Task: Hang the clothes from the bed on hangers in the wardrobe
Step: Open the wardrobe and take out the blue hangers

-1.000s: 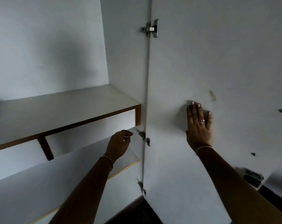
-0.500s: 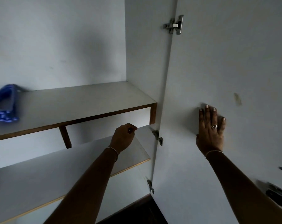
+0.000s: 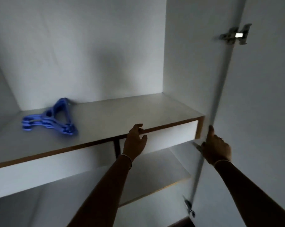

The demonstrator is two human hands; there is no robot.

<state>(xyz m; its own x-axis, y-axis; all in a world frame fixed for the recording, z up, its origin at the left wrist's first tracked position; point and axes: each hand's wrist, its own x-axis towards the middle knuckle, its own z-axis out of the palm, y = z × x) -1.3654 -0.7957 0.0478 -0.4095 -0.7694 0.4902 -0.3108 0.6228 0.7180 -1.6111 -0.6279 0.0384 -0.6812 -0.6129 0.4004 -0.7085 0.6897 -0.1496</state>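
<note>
Left hand (image 3: 135, 141) risen from lower level to front lip of upper shelf (image 3: 105, 115); fingers loosely curled, holding nothing. Right hand (image 3: 217, 149) slid from mid-panel to hinge-side edge of door (image 3: 261, 112); grip unclear. Wardrobe (image 3: 89, 54) now open: hanger fetch likely next. Door, shelf: flat matte white laminate, brown edge banding. Hangers (image 3: 50, 118): blue moulded plastic, triangular, stacked, well left of left hand. Hinge (image 3: 235, 36) above right hand: small, shiny metal. Clothes out of view.

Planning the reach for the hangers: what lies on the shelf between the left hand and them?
Nothing: the head view shows only bare shelf between the left hand and the hangers.
</note>
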